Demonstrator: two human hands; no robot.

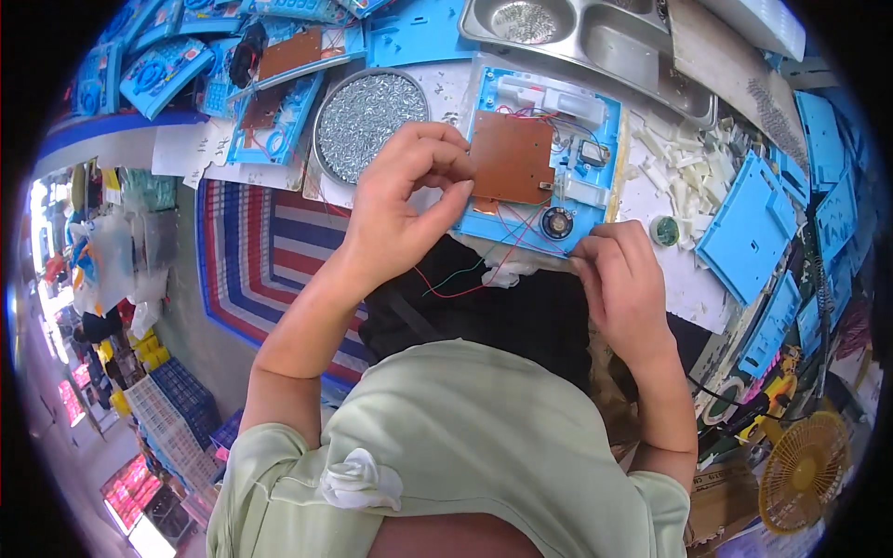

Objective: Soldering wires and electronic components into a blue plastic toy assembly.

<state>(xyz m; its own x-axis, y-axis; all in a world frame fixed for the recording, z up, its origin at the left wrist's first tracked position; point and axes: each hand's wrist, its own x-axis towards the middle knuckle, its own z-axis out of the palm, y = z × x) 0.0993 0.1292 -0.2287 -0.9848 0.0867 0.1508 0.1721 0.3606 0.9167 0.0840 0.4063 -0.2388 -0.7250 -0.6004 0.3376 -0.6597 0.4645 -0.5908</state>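
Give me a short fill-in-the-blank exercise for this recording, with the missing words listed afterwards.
1. The left hand is at the ____ edge of the board.
2. The board in the blue casing is ____ in colour.
3. Of the two hands, the ____ one is nearer the round black speaker.
4. The fan at the picture's lower right is ____ in colour.

Missing words: left; brown; right; yellow.
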